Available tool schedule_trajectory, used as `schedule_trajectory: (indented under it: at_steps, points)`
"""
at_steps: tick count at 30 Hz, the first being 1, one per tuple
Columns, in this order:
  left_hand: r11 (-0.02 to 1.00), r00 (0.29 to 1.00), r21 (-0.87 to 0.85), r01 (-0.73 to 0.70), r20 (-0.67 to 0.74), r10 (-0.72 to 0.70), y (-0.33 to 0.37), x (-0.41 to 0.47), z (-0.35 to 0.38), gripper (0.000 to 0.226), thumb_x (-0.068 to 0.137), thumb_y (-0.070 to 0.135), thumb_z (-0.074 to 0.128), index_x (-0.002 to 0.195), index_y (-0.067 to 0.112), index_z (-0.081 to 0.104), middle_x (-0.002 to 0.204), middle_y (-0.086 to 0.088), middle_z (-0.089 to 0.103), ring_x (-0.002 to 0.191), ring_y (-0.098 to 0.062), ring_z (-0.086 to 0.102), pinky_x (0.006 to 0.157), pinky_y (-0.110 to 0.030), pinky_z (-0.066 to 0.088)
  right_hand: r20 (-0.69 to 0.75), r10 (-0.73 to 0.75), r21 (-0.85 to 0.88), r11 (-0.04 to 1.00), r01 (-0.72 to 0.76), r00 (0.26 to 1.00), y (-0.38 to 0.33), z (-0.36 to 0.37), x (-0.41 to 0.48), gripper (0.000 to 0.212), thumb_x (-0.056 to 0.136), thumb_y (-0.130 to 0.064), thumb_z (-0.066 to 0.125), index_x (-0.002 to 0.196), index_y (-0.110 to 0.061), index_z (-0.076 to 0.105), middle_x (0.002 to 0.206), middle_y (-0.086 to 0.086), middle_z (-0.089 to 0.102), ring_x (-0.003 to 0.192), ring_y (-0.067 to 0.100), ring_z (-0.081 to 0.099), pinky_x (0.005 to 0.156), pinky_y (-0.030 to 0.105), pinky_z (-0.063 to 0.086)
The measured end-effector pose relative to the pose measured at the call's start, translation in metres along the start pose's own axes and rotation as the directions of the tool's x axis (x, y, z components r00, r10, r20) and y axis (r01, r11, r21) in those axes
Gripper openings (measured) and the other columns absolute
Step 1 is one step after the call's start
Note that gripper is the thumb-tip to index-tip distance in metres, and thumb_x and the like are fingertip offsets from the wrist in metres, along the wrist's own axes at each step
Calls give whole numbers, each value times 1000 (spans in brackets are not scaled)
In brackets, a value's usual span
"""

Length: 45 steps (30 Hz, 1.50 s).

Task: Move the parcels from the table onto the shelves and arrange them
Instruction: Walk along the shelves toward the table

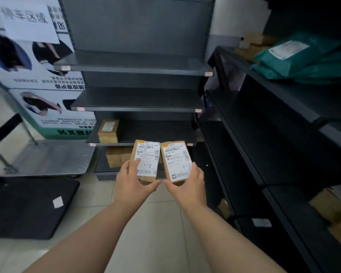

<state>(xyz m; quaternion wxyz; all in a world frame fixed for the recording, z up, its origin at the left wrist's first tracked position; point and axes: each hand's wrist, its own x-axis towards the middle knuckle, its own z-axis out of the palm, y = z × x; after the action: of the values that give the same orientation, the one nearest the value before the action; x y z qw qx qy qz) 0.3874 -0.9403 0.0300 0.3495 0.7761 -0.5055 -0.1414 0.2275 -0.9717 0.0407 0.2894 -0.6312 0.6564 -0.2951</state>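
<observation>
Holding one small cardboard parcel in each hand, we stand facing the dark metal shelf unit. Our left hand grips the left parcel by its near end, thumb underneath and fingers on its left edge; our right hand clasps the right parcel the same way from the right. Both parcels sit label-up, side by side and almost touching, in the air in front of the lower shelves, each marked by hand with what looks like "1-7".

We judge the job to be partly done. One brown box already stands at the left end of the third shelf, more boxes sit on the shelf below, and teal mailer bags lie on the side rack. The upper two shelves are bare. The table is out of view, so we cannot tell how many parcels remain.
</observation>
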Motion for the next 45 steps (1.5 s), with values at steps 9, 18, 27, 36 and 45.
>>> schedule_trajectory:
  at_steps: [9, 18, 27, 36, 45]
  points:
    - [989, 985, -23, 149, -79, -151, 23, 116, 17, 94, 68, 51, 80, 144, 27, 32, 150, -3, 30, 137, -25, 28, 107, -39, 34, 69, -94, -85, 991, 100, 993, -42, 23, 134, 101, 66, -55, 79, 145, -28, 22, 144, -1, 32, 126, 21, 43, 93, 43, 51]
    - [987, 984, -6, 161, -77, -161, -10, 204, 15, 91, 69, 55, 77, 144, 27, 33, 149, -5, 33, 135, -25, 33, 107, -41, 36, 76, -90, -45, 995, 93, 993, -82, 77, 201, 99, 68, -55, 77, 145, -29, 21, 145, -1, 30, 125, 20, 43, 90, 41, 52]
    - [995, 994, 4, 100, -37, -100, -50, 296, 1, 95, 68, 57, 78, 146, 28, 31, 150, -3, 34, 137, -25, 32, 106, -46, 39, 5, -12, -30, 999, 12, 1000, -130, 133, 242, 102, 68, -55, 78, 146, -29, 17, 145, 0, 29, 124, 19, 44, 87, 37, 53]
    - [990, 990, -27, 138, 24, -137, -77, 341, 14, 97, 67, 55, 79, 147, 25, 31, 150, -2, 33, 137, -24, 32, 107, -41, 37, 20, 73, -8, 997, -72, 997, -146, 175, 272, 103, 67, -53, 80, 146, -28, 19, 144, 0, 29, 120, 19, 47, 83, 32, 51]
    - [972, 972, -25, 235, -9, -235, -100, 420, 22, 102, 66, 57, 79, 148, 28, 26, 152, -2, 32, 139, -23, 31, 109, -46, 38, 79, 29, -15, 1000, -28, 996, -173, 217, 358, 98, 70, -47, 81, 145, -29, 22, 145, 1, 31, 125, 20, 44, 90, 38, 53]
